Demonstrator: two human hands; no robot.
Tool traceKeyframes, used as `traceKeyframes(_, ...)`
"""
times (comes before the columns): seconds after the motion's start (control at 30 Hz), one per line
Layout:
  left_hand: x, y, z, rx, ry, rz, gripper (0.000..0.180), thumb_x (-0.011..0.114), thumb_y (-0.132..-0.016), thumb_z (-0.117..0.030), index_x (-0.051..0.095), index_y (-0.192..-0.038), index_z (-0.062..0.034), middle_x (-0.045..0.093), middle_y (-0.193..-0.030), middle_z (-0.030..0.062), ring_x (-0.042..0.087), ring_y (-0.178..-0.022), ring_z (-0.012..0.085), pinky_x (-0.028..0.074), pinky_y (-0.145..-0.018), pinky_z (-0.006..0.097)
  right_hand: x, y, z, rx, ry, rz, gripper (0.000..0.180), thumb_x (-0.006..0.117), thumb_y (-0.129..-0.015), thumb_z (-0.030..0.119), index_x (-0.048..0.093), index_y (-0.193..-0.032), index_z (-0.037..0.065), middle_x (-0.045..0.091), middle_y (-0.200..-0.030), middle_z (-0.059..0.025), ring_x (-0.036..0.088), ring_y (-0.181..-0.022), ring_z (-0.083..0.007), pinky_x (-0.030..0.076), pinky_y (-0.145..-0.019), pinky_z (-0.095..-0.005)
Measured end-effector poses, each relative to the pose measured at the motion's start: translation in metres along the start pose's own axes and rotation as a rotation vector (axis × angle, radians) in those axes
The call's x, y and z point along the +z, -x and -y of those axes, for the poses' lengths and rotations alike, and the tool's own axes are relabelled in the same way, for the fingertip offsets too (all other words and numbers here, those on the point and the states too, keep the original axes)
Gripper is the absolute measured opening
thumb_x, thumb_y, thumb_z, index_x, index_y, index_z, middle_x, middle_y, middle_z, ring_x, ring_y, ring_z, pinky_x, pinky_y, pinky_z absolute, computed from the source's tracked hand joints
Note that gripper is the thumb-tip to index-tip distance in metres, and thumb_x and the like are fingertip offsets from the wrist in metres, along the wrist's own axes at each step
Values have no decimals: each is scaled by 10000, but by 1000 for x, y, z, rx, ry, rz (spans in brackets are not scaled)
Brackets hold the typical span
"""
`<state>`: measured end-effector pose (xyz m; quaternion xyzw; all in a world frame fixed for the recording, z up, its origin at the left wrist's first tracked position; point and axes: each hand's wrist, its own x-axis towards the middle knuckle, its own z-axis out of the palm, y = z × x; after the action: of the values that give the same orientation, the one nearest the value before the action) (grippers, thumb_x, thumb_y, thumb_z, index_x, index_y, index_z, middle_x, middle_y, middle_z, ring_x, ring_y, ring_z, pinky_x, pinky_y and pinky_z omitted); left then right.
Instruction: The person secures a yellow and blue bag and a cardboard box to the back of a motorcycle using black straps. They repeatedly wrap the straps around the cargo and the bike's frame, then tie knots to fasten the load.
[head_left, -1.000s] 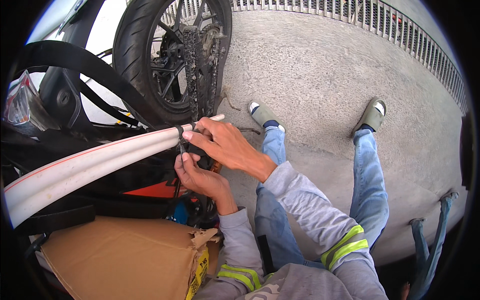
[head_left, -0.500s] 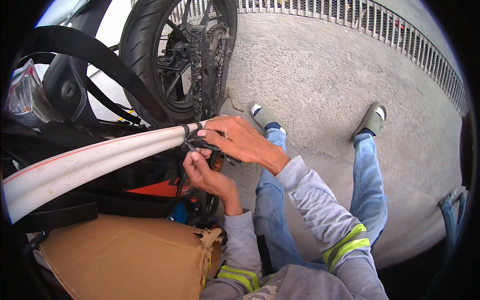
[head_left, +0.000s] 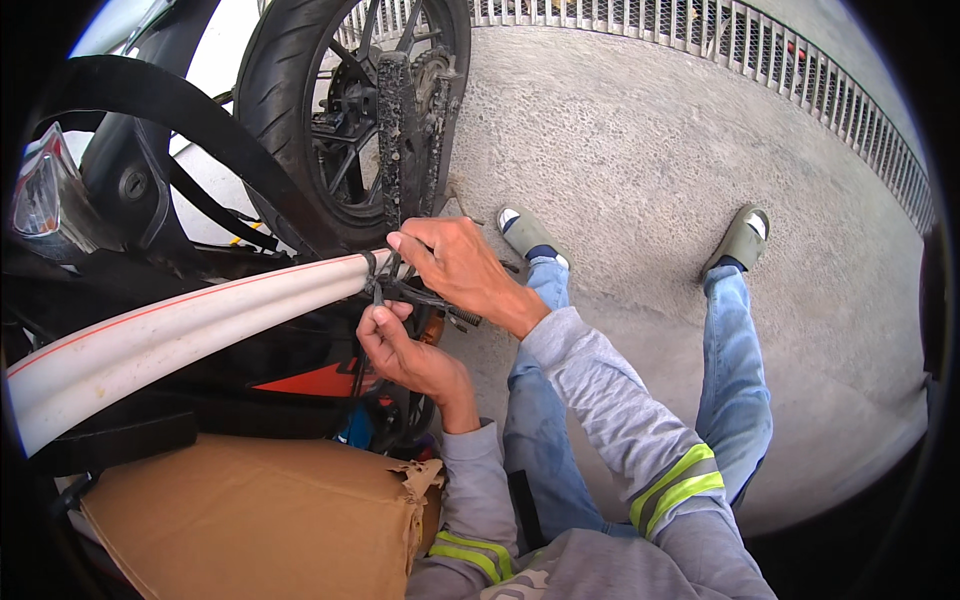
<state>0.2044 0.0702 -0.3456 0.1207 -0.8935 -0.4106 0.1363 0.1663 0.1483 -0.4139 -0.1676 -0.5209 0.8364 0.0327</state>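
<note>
pipe (head_left: 190, 325) above box (head_left: 250, 520), wheel (head_left: 340, 110) behind

Your single head-worn fisheye looks steeply down, close over your hands (head_left: 440, 300) at the motorcycle wheel (head_left: 350, 110), concrete floor (head_left: 640, 170) filling the right.

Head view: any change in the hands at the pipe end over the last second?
Little. The left hand crept up to the dark strap at the end of the long white plastic pipe; the right hand stayed on top of that end. Pipe, brown cardboard box and black motorcycle rear wheel kept their places.
</note>
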Motion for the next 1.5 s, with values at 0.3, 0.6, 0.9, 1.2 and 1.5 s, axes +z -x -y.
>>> traceKeyframes(0.3, -5, 5, -12, -20, -12, 61, 245, 520, -1008, -243, 526, -913, -17, 479, -840, 31, 444, -837, 141, 365, -846, 306, 24, 9, -3, 197, -168, -143, 409, 558, -961, 311, 572, -729, -26, 458, -565, -112, 383, -528, -152, 346, -504, -371)
traceKeyframes(0.6, -6, 1, -17, 69, 2, -5, 264, 483, -1023, -231, 499, -890, -4, 442, -800, 45, 428, -778, 145, 375, -785, 302, -3, 5, -19, 420, 12, -258, 400, 575, -945, 287, 577, -708, -36, 482, -554, -172, 438, -483, -213, 372, -504, -395)
traceKeyframes(0.9, -4, 19, -32, 287, -75, -12, 264, 450, -1033, -241, 490, -917, -8, 486, -863, 83, 457, -828, 163, 381, -812, 312, -28, 29, -11, 415, -364, -150, 377, 515, -1002, 355, 594, -818, 36, 544, -769, 11, 472, -760, -83, 400, -681, -262)
traceKeyframes(1.2, 3, 28, -43, 447, 90, 163, 327, 432, -1039, -291, 523, -1136, 8, 576, -1035, 113, 538, -959, 195, 412, -898, 334, 16, 39, 7, -100, 135, -30, 187, 737, -754, 174, 660, -861, 41, 618, -945, -116, 584, -941, -309, 451, -819, -426)
traceKeyframes(1.5, 2, -8, -10, -296, 359, -66, 386, 558, -991, -228, 478, -1284, 10, 581, -1124, 101, 571, -1082, 202, 494, -924, 331, 30, 40, 14, -85, 131, -151, 126, 690, -762, 148, 634, -773, 36, 637, -860, -129, 597, -888, -319, 434, -813, -436)
